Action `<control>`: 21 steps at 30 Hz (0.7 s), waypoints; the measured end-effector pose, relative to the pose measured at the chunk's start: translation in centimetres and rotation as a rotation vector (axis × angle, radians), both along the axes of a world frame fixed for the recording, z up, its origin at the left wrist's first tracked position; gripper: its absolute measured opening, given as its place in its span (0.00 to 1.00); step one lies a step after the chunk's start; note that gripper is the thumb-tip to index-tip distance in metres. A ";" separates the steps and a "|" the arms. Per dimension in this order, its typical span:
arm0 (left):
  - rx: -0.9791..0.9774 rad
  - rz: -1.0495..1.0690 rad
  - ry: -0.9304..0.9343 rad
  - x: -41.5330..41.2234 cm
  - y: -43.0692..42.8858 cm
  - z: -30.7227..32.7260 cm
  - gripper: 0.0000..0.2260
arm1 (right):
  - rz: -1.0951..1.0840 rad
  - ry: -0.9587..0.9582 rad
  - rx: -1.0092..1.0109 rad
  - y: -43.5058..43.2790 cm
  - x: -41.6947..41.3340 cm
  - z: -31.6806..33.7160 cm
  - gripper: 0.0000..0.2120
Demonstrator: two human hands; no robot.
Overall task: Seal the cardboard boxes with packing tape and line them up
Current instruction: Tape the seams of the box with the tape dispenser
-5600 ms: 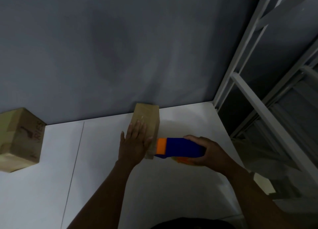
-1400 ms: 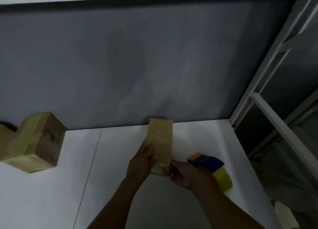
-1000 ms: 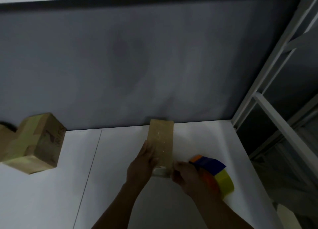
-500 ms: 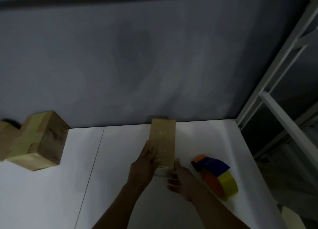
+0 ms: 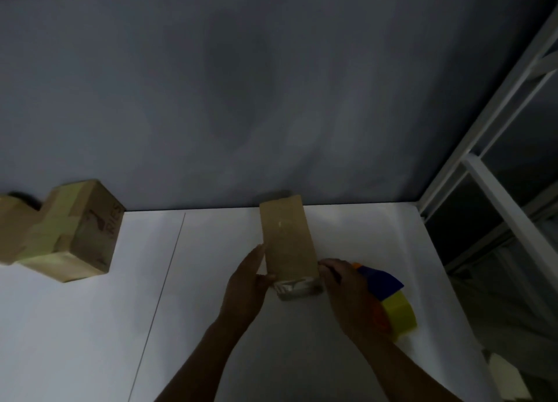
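Observation:
A narrow cardboard box point(image 5: 287, 241) lies on the white table point(image 5: 193, 311), its long side running away from me, with clear tape folded over its near end. My left hand point(image 5: 249, 283) holds the box's left side near that end. My right hand point(image 5: 347, 293) holds the box's right near corner, its fingers against the side. The tape dispenser point(image 5: 389, 299), blue and orange with a yellow roll, lies on the table just right of my right hand, partly hidden by it.
Two taped cardboard boxes point(image 5: 69, 235) sit at the far left against the grey wall point(image 5: 271, 99). A white metal frame point(image 5: 498, 190) bounds the table on the right. A seam line point(image 5: 163, 280) runs down the table left of my arms.
My right hand set the dispenser down on the table and came to the box's near end. It has now shifted from the taped end to the right near corner.

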State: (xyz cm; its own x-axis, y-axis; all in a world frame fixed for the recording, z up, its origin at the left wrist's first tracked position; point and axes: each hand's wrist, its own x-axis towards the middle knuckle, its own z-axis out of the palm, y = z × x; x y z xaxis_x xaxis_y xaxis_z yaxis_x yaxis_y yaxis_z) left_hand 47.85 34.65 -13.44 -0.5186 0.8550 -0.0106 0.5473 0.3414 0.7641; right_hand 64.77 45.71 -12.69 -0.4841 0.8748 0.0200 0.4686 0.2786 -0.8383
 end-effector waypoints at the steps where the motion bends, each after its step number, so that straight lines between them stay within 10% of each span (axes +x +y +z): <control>1: 0.003 0.107 0.031 0.4 -0.3 -0.1 0.26 | 0.010 -0.032 0.028 0.0 0.2 0.4 0.08; 5: 0.048 0.439 -0.186 1.7 -0.8 -0.1 0.14 | -0.035 -0.022 -0.095 -0.5 0.1 1.0 0.08; 14: -0.026 0.449 -0.403 1.9 -0.4 -0.3 0.14 | 0.010 0.004 -0.223 -0.1 0.1 1.0 0.16; 21: -0.042 0.268 -0.197 1.4 -0.1 1.0 0.20 | 0.299 -0.198 -0.025 0.6 0.9 1.1 0.18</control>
State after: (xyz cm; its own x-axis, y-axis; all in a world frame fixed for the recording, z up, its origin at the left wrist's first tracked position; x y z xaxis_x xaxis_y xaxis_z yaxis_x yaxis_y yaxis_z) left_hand 49.21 34.51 -12.48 -0.7091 0.6855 -0.1653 0.2770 0.4864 0.8287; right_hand 65.71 46.32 -11.63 -0.7113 0.6927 -0.1193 0.5233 0.4085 -0.7478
